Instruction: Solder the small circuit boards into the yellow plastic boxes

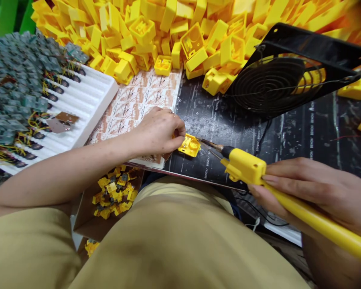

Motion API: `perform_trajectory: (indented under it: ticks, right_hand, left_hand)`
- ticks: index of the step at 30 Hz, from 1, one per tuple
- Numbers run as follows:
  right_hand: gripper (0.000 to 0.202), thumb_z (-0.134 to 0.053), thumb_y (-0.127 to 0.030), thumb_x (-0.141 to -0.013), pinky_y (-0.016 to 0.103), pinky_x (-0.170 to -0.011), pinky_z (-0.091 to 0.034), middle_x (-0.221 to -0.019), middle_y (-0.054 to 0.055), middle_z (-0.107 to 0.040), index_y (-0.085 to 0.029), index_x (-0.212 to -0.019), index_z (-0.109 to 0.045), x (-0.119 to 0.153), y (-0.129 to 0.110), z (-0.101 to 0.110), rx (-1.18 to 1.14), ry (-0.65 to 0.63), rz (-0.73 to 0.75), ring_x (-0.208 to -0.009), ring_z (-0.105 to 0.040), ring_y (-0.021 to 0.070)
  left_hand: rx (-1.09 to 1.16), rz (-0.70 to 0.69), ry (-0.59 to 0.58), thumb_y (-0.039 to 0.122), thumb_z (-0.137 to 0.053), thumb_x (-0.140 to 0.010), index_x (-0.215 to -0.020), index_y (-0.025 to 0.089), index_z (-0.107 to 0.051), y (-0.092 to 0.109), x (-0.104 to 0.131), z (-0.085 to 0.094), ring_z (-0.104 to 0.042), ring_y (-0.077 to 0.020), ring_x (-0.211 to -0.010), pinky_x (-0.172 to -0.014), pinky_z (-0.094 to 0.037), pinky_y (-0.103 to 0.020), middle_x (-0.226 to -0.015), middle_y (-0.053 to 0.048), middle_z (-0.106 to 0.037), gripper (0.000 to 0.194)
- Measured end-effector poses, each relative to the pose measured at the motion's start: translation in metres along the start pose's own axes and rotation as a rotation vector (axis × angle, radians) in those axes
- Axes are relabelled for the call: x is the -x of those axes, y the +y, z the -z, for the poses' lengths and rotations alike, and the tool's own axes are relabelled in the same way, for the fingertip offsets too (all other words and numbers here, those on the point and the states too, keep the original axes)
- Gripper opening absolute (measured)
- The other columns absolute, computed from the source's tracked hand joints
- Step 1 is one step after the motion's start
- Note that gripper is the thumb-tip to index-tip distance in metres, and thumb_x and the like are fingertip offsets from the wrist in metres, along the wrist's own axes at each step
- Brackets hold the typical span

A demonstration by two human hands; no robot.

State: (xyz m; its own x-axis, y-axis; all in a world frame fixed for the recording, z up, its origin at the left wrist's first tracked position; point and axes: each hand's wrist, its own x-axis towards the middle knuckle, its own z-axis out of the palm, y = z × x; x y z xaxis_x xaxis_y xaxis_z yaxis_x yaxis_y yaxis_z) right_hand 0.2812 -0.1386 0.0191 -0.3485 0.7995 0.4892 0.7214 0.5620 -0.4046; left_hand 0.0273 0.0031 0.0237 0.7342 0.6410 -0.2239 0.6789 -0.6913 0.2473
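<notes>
A small open yellow housing [189, 145] lies on the black bench mat [210, 166] near its front edge. My left hand [161, 130] is closed at the left side of this housing, thumb and finger pressed together; what they hold, if anything, is too small to make out. In my right hand [313, 192] is a yellow soldering iron [246, 166], its fingers wrapped round the handle. The iron's metal tip points left and is at the housing's right edge; whether they touch cannot be told.
Yellow housings [108, 36] are heaped along the back. A black fan [267, 84] stands tilted at back right. At left, a white foam tray [87, 120] bears grey parts with wires. Printed sheets [132, 100] lie beside the mat. A cardboard box [90, 212] below holds yellow pieces.
</notes>
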Motion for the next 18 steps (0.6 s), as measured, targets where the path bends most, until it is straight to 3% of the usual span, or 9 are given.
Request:
perform_trajectory:
  ticks: [2,7,11,14,18]
  right_hand:
    - [0.006,-0.063,-0.027,-0.091,0.018,-0.048,-0.051,-0.074,0.0,-0.068,-0.023,-0.089,-0.059,-0.001,-0.002,-0.004,-0.01,0.008,0.07,-0.059,-0.063,0.0101]
    - [0.008,-0.065,-0.02,-0.089,0.021,-0.055,-0.054,-0.073,0.0,-0.065,-0.022,-0.087,-0.057,-0.002,-0.015,-0.014,-0.058,0.042,-0.013,-0.064,-0.064,0.0108]
    - [0.016,-0.058,-0.028,-0.094,0.025,-0.061,-0.056,-0.071,0.002,-0.064,-0.021,-0.079,-0.059,-0.003,-0.02,-0.019,-0.038,-0.021,-0.083,-0.065,-0.064,0.0126]
    - [0.018,-0.059,-0.029,-0.094,0.025,-0.061,-0.055,-0.072,0.003,-0.065,-0.021,-0.078,-0.06,-0.005,-0.02,-0.02,-0.017,-0.032,-0.047,-0.063,-0.064,0.0128]
    - [0.02,-0.055,-0.031,-0.096,0.026,-0.061,-0.055,-0.071,0.002,-0.064,-0.022,-0.078,-0.06,-0.004,-0.022,-0.017,-0.001,-0.029,-0.087,-0.065,-0.064,0.013]
  left_hand:
    - [-0.017,0.009,0.008,0.023,-0.055,-0.079,-0.079,0.018,-0.073,-0.001,-0.004,-0.002,-0.064,-0.0229,-0.084,-0.088,-0.044,-0.041,-0.08,-0.004,-0.074,0.019]
    - [-0.025,0.02,-0.005,0.023,-0.053,-0.078,-0.08,0.018,-0.074,0.0,-0.009,-0.005,-0.064,-0.0217,-0.083,-0.087,-0.044,-0.039,-0.079,-0.004,-0.073,0.021]
    - [-0.059,0.018,-0.021,0.023,-0.053,-0.079,-0.078,0.018,-0.073,0.003,-0.01,-0.005,-0.064,-0.0235,-0.084,-0.087,-0.044,-0.04,-0.078,-0.004,-0.072,0.021]
    - [-0.069,0.016,-0.023,0.024,-0.052,-0.079,-0.078,0.018,-0.073,0.003,-0.009,-0.004,-0.064,-0.0244,-0.087,-0.086,-0.043,-0.04,-0.079,-0.005,-0.073,0.022]
    - [-0.011,-0.025,-0.021,0.023,-0.054,-0.079,-0.077,0.019,-0.073,-0.003,-0.005,-0.001,-0.063,-0.019,-0.078,-0.084,-0.043,-0.036,-0.077,-0.002,-0.073,0.019]
